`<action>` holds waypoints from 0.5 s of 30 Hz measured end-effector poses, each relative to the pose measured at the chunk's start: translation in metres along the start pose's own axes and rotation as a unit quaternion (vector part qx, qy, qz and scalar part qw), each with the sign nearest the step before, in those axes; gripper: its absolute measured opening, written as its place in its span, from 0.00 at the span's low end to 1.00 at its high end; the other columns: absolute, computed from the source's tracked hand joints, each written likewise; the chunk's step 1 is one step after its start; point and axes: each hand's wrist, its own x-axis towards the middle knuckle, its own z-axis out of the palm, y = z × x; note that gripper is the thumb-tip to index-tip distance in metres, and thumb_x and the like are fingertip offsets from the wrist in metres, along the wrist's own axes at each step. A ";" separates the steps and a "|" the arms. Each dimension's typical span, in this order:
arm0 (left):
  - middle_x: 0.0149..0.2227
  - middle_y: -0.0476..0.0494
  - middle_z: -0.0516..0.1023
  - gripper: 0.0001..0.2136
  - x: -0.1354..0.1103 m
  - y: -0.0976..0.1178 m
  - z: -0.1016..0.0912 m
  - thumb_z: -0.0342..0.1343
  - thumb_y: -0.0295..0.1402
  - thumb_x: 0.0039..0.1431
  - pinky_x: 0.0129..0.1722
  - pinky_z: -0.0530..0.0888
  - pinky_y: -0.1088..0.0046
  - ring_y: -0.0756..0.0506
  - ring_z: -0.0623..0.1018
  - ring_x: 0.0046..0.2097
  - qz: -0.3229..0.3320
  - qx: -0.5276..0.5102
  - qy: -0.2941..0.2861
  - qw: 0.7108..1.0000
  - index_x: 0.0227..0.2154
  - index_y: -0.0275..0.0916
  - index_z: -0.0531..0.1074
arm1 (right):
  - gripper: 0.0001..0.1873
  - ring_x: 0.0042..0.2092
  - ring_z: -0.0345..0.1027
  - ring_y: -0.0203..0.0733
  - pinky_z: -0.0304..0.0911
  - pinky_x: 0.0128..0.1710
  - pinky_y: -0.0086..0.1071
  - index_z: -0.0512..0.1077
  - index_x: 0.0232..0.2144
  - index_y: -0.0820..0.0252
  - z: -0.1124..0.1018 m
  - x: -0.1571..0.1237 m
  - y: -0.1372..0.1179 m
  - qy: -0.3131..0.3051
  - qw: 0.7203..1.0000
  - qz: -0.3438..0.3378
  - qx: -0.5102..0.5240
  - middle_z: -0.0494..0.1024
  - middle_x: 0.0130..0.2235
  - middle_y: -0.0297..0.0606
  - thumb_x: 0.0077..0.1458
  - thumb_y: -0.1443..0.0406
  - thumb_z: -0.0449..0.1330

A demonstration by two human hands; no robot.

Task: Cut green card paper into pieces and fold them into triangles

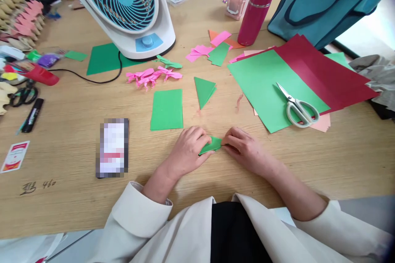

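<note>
A small folded green paper piece lies on the wooden table close to my body. My left hand rests on its left end with fingers curled, pressing it down. My right hand pinches its right end with fingertips together. Just beyond my hands lie a green paper rectangle and a folded green triangle. Several pink folded paper figures sit farther back.
A white and blue desk fan stands at the back left, its black cord trailing. Scissors lie on green and red sheets at right. A magenta bottle, blue bag, phone and black marker are around.
</note>
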 end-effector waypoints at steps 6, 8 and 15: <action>0.39 0.41 0.73 0.07 0.001 0.005 0.005 0.55 0.36 0.63 0.41 0.67 0.63 0.40 0.71 0.43 0.005 0.003 -0.007 1.000 0.39 0.39 0.71 | 0.08 0.37 0.66 0.44 0.62 0.38 0.37 0.71 0.35 0.57 0.002 -0.001 0.000 -0.001 1.000 0.011 -0.007 0.70 0.35 0.41 0.66 0.66 0.53; 0.38 0.41 0.73 0.06 0.001 0.004 0.007 0.54 0.34 0.64 0.42 0.67 0.64 0.41 0.72 0.43 0.005 -0.016 0.007 1.000 0.38 0.39 0.72 | 0.08 0.38 0.66 0.44 0.61 0.38 0.37 0.71 0.36 0.56 0.002 -0.001 0.000 0.000 1.000 0.012 -0.013 0.70 0.35 0.41 0.66 0.66 0.53; 0.36 0.45 0.76 0.07 0.000 0.005 0.007 0.51 0.31 0.67 0.43 0.68 0.66 0.45 0.73 0.41 -0.024 -0.077 0.049 0.996 0.34 0.39 0.74 | 0.08 0.36 0.64 0.42 0.61 0.37 0.36 0.70 0.34 0.60 0.000 -0.001 -0.001 -0.006 0.999 0.018 -0.041 0.69 0.34 0.40 0.66 0.67 0.52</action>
